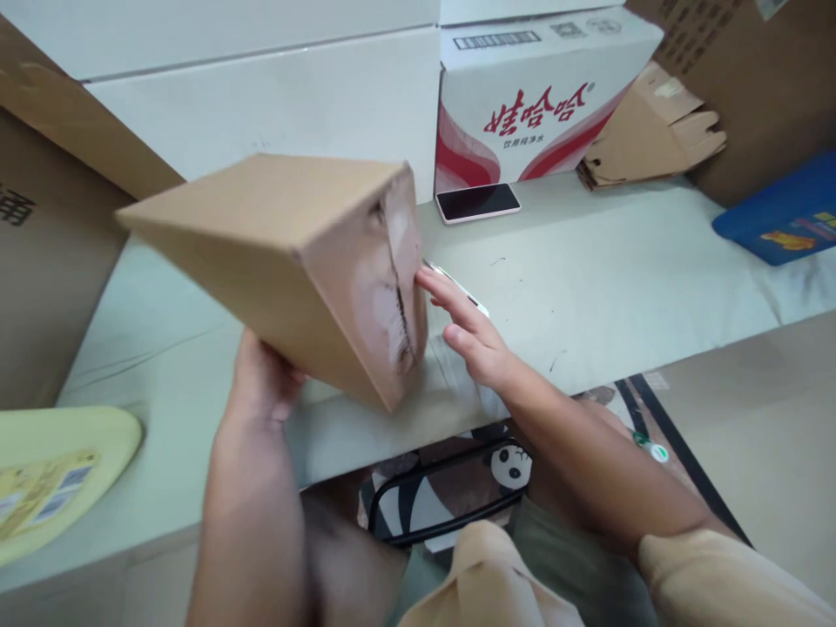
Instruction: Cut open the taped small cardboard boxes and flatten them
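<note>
Holding a cardboard box point(261, 235) tilted above the table point(627, 252), its taped-looking end turned to the right

The box is off the surface, over the left part of the table toward the near edge. The left hand point(265, 379) grips it from below, fingers curled against the underside; part of that hand is hidden by the box. The right hand point(467, 335) is open and holds nothing, its fingers stretched toward the rim of the turned end. Whether the fingertips touch the cardboard, I cannot tell.

As for progress, the box already stands in full shape, with its long sides folded square. The end facing right looks folded in and partly covered by something shiny, probably tape, yet a dark, ragged gap runs along the seam, so I judge this end not fully closed. The opposite end is out of sight, so its state cannot be told.

A thin white object point(480, 306) lies on the table just behind the right hand, mostly hidden. Along the far edge, a phone point(479, 203) lies in front of a white carton point(535, 122) with red lettering. Toward the far right corner rest folded cardboard pieces point(653, 131), apparently not made up into boxes.
</note>
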`<action>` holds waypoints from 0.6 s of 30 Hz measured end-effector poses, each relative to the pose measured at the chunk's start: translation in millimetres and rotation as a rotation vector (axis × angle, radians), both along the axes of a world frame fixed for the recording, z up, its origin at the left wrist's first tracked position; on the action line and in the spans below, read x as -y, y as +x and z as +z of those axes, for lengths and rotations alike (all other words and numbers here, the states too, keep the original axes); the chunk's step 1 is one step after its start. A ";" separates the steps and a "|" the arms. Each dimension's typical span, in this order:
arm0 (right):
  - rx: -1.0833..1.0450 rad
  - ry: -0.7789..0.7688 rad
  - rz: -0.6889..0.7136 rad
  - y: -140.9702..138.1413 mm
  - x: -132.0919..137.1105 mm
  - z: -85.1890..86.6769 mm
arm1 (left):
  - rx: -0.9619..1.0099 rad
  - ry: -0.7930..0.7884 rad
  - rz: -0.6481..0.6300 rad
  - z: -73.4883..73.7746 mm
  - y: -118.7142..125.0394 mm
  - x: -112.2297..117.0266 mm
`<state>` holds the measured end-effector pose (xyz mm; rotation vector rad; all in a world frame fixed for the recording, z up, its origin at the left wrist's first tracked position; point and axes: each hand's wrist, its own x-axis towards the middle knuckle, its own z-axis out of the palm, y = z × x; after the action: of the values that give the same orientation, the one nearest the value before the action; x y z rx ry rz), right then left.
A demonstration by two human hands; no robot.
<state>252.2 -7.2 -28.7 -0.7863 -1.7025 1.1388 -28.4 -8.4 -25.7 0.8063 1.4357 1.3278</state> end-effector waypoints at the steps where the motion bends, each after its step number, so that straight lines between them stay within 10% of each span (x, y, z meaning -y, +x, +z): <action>1: -0.019 -0.011 0.008 -1.6 0.1 0.2 | 0.046 -0.109 -0.050 0.0 4.1 2.4; 9: -0.338 -0.173 -0.019 4.1 -5.1 -9.3 | -0.107 -0.478 -0.714 0.1 4.2 22.3; 11: -0.293 -0.148 0.021 8.0 -6.0 -6.3 | -0.240 -0.376 -0.555 -5.7 2.0 17.9; 16: -0.160 -0.162 0.157 5.6 -3.8 0.9 | -0.267 0.244 0.292 -14.6 2.0 -5.9; 18: -0.169 -0.186 0.228 3.0 -2.3 1.0 | -0.193 0.496 0.321 -11.5 5.3 -10.9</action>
<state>255.2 -4.9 -27.7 -0.5984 -1.5887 1.4936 -23.1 2.5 -37.2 1.0776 1.4434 1.9421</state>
